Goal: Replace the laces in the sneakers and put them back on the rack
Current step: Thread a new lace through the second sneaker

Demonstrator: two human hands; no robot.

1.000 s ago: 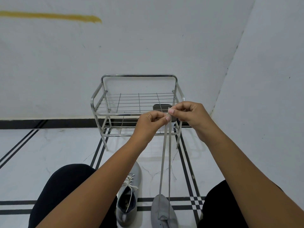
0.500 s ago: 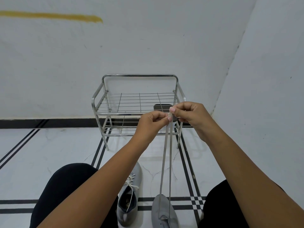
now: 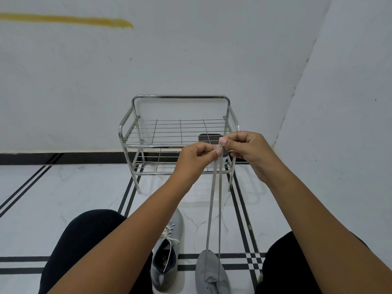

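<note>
**Both lace ends drawn level above the right-hand sneaker**

The left hand [image 3: 196, 158] and right hand [image 3: 247, 148] meet in front of the rack [image 3: 179, 132], each with fingers curled and thumb and forefinger pinching one tip of the grey lace [image 3: 214, 200]. So each grip is clenched on the lace, not released. The two tips touch between the hands, and both strands run down taut, side by side, to the toe end of the grey sneaker on the right [image 3: 212, 274], which stands on the floor [image 3: 63, 198] between the person's knees.

Holding the tips together up high is most likely a way to compare the two halves, so the lace sits evenly through the lowest eyelets before crossing begins. The tension keeps the strands straight for that check.

The other sneaker [image 3: 167, 255] lies just beside it on the left, already threaded with a pale lace, its opening facing up. Judged from this, one shoe is done and the second is at an early stage. The rack's top shelf is bare wire; a dark object [image 3: 210, 137] sits behind the hands, and what it is cannot be told.
</note>
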